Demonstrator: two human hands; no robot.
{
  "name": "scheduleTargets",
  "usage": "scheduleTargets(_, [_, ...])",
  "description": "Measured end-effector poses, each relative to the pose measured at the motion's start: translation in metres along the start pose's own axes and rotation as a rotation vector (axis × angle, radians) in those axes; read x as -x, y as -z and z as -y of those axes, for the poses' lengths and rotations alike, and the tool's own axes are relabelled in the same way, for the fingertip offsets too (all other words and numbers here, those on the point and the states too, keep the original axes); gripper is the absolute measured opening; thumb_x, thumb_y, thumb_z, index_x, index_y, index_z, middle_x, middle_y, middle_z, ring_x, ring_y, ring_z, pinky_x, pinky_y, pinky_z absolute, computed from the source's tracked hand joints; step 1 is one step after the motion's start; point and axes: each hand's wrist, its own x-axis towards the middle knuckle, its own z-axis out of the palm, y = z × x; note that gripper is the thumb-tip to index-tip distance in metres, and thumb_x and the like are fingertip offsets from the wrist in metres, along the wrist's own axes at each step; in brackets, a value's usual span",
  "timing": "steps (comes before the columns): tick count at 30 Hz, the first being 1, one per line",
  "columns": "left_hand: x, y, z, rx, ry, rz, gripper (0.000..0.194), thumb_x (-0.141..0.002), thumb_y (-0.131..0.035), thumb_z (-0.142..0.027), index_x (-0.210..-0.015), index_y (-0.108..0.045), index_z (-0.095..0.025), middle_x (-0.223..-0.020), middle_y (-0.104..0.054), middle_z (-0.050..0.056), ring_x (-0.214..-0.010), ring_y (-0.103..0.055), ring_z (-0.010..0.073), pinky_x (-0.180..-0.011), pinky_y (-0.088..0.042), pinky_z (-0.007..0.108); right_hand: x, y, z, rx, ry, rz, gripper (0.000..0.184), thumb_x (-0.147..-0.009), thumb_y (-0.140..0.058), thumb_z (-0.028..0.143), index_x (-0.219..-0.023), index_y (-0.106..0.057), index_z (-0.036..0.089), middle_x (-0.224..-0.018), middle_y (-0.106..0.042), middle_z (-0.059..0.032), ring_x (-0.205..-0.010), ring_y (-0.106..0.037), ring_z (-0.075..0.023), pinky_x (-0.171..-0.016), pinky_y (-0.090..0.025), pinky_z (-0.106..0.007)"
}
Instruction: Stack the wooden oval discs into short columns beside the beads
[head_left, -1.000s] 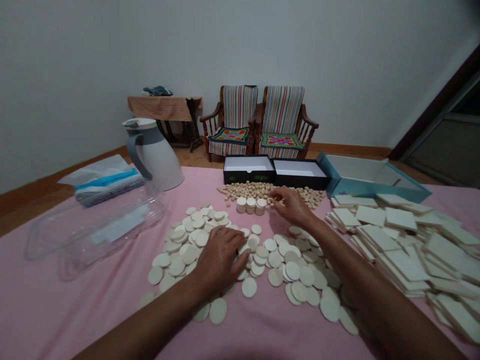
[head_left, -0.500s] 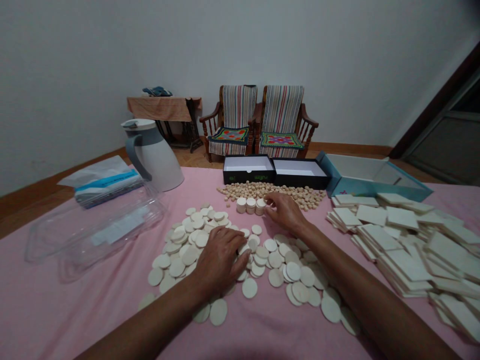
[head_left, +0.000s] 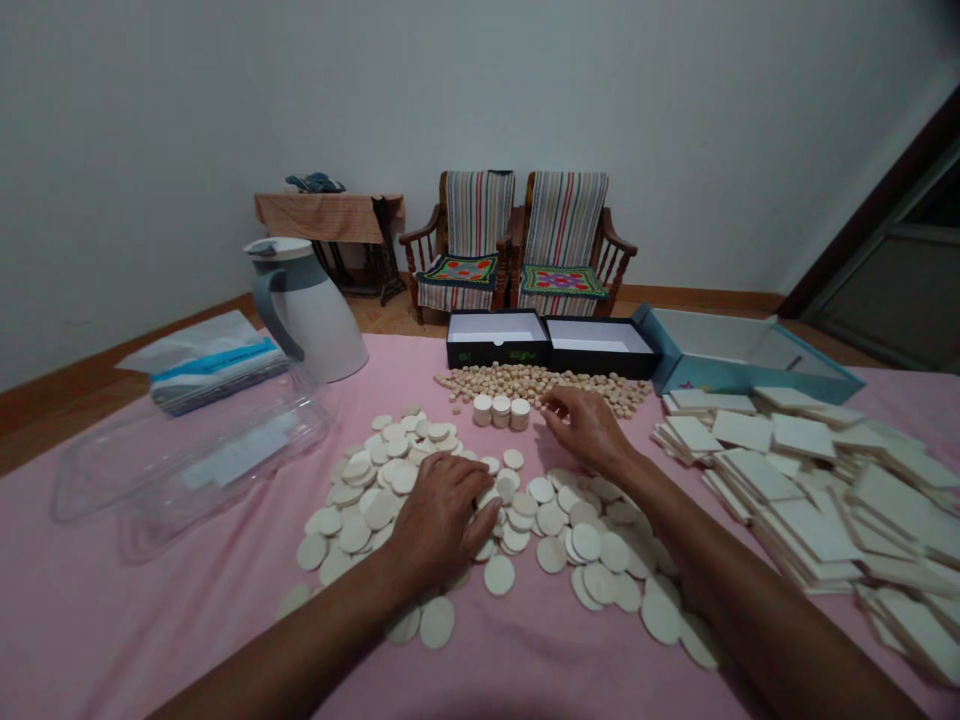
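1. my right hand has drawn back a little from the short stacks of small discs and now hangs just beside them, fingers loosely curled. it looks relaxed, but i can't tell from here whether a disc sits at the fingertips.
2. those stacks now stand free, touched by neither hand, at the front edge of the loose small discs.
3. my left hand lies palm down on the large flat discs, fingers spread, not clenched and showing no grip.
4. the large flat discs spread across the pink cloth on both sides of that hand (the view is dim, so edges are soft).
5. square tiles lie in heaps to the right, below a pale blue box; two black boxes sit behind the small discs, and a clear plastic tray lies to the left.
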Motion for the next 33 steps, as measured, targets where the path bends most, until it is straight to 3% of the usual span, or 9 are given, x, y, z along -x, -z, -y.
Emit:
scheduleTargets(2, [0.0,0.0,0.0,-0.004,0.002,0.008,0.016,-0.087,-0.053,-0.027,-0.097,-0.063,-0.019,-0.103,-0.068,0.007,-0.098,-0.059,0.0235,-0.094,-0.038,0.047,0.005,0.011,-0.012,0.055,-0.033,0.068,0.018,-0.079,-0.053,0.017,-0.091,-0.066,0.018,-0.085,-0.069,-0.0052,-0.076,-0.061,-0.0161,-0.068,-0.04,-0.025])
scheduleTargets(7, [-0.002,0.001,-0.001,-0.01,0.011,0.007,0.016,-0.087,-0.054,-0.026,-0.097,-0.064,-0.02,-0.102,-0.068,0.006,-0.098,-0.059,0.0234,-0.094,-0.038,0.047,0.021,0.032,-0.036,0.135,-0.123,0.381,0.018,-0.074,-0.06,0.023,-0.089,-0.067,0.018,-0.088,-0.07,-0.0065,-0.075,-0.061,-0.0174,-0.061,-0.039,-0.025])
scheduleTargets(11, [-0.002,0.001,-0.001,-0.007,0.006,-0.003,0.018,-0.088,-0.053,-0.028,-0.098,-0.065,-0.019,-0.104,-0.068,0.007,-0.099,-0.059,0.0232,-0.096,-0.037,0.047,0.028,0.03,-0.038,0.1,-0.127,0.466,0.018,-0.069,-0.061,0.02,-0.086,-0.068,0.017,-0.087,-0.07,-0.0071,-0.075,-0.061,-0.0175,-0.062,-0.04,-0.025])
scheduleTargets(20, [-0.001,0.002,-0.001,0.002,0.0,-0.01,0.018,-0.087,-0.053,-0.027,-0.097,-0.064,-0.019,-0.104,-0.068,0.008,-0.099,-0.059,0.0244,-0.094,-0.039,0.049,0.023,0.025,-0.031,-0.055,-0.048,0.426,0.019,-0.063,-0.057,0.005,-0.073,-0.067,0.018,-0.073,-0.069,-0.0019,-0.065,-0.059,-0.0148,-0.058,-0.039,-0.023])
scheduleTargets(24, [-0.002,0.003,-0.002,-0.003,0.0,-0.005,0.017,-0.087,-0.053,-0.027,-0.097,-0.065,-0.019,-0.103,-0.068,0.007,-0.099,-0.06,0.0241,-0.094,-0.039,0.048,0.015,0.014,-0.029,-0.2,-0.044,0.258,0.018,-0.066,-0.053,0.005,-0.073,-0.065,0.017,-0.069,-0.066,-0.0003,-0.063,-0.057,-0.013,-0.057,-0.039,-0.022])
scheduleTargets(28, [-0.002,0.003,-0.003,-0.01,0.006,0.002,0.018,-0.087,-0.053,-0.027,-0.096,-0.065,-0.018,-0.103,-0.068,0.008,-0.099,-0.059,0.0243,-0.094,-0.039,0.049,0.009,-0.003,-0.033,-0.266,-0.132,0.063,0.017,-0.07,-0.054,0.008,-0.081,-0.065,0.017,-0.077,-0.068,-0.0024,-0.07,-0.06,-0.0141,-0.063,-0.042,-0.023])
scheduleTargets(33, [-0.001,0.002,-0.002,-0.003,0.004,0.002,0.018,-0.088,-0.052,-0.027,-0.096,-0.065,-0.018,-0.103,-0.068,0.008,-0.098,-0.06,0.0241,-0.095,-0.038,0.048,0.013,-0.011,-0.035,-0.193,-0.099,0.092,0.01,-0.074,-0.057,0.014,-0.08,-0.064,0.017,-0.08,-0.067,-0.0032,-0.071,-0.059,-0.0142,-0.064,-0.041,-0.024])
